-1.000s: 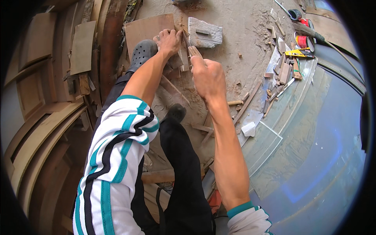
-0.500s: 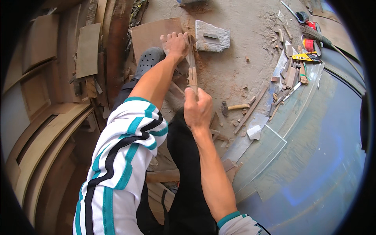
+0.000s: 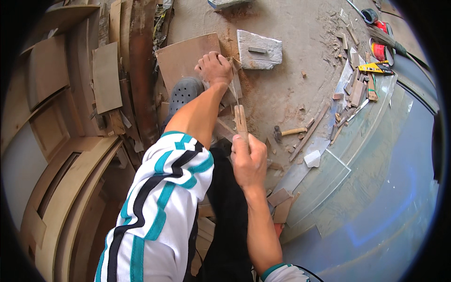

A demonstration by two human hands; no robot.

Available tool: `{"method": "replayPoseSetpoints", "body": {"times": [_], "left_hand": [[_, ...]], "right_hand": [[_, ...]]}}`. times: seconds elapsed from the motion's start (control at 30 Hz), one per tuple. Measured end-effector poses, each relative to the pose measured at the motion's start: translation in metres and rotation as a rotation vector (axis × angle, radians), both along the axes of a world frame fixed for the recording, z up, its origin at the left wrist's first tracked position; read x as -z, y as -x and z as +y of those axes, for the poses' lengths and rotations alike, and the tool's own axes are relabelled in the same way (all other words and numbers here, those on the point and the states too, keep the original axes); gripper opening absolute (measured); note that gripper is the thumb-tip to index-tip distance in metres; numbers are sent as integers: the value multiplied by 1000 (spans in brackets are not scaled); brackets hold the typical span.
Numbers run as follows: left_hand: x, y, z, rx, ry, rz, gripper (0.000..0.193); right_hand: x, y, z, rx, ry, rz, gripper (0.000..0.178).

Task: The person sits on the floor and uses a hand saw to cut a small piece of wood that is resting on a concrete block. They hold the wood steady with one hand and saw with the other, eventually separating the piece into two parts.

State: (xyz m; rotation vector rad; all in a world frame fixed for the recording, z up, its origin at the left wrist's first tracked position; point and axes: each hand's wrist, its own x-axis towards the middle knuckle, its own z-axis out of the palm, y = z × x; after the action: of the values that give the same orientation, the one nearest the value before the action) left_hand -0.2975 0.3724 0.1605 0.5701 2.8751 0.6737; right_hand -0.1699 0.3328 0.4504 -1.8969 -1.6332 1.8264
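Tool handle (image 3: 241, 120): bare wood, matt; blade (image 3: 235, 88): metal-looking; board (image 3: 181, 57): wood, smooth, matt; block (image 3: 263, 41): rough, chalky-looking; hammer (image 3: 292, 131): wooden handle, dull metal head; clog (image 3: 184, 94): plastic-looking, matt; sleeve (image 3: 162, 202): cloth; right-hand sheet (image 3: 371, 197): smooth, glossy; floor (image 3: 300, 51): rough, dusty

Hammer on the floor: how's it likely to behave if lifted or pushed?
The hammer is probably head-heavy: its dark head looks like metal. The pale handle looks wooden, so likely stiff. Pushed, it may pivot rather than roll, since the head juts out sideways.
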Motion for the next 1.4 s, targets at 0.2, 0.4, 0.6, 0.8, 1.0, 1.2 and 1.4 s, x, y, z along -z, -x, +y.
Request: {"method": "replayPoseSetpoints", "body": {"times": [0.2, 0.4, 0.6, 0.8, 1.0, 1.2, 1.4], "left_hand": [[-10, 9, -6, 181, 166, -44, 22], [-7, 9, -6, 122, 65, -41, 22], [-5, 7, -7, 99, 66, -27, 21], [3, 9, -6, 83, 14, 79, 18], [3, 9, -6, 88, -27, 65, 17], [6, 15, -6, 135, -14, 16, 18], [5, 9, -1, 125, 11, 17, 18]], "right_hand": [[-7, 4, 4, 73, 122, -25, 35], [-13, 21, -4, 10, -42, -65, 34], [-66, 12, -25, -56, -80, -152, 33], [-15, 24, 17, -85, -35, -118, 40], [8, 34, 11, -73, -139, -112, 41], [-42, 14, -11, -26, -20, -91, 38], [71, 52, 39, 8, -174, -106, 47]]}}
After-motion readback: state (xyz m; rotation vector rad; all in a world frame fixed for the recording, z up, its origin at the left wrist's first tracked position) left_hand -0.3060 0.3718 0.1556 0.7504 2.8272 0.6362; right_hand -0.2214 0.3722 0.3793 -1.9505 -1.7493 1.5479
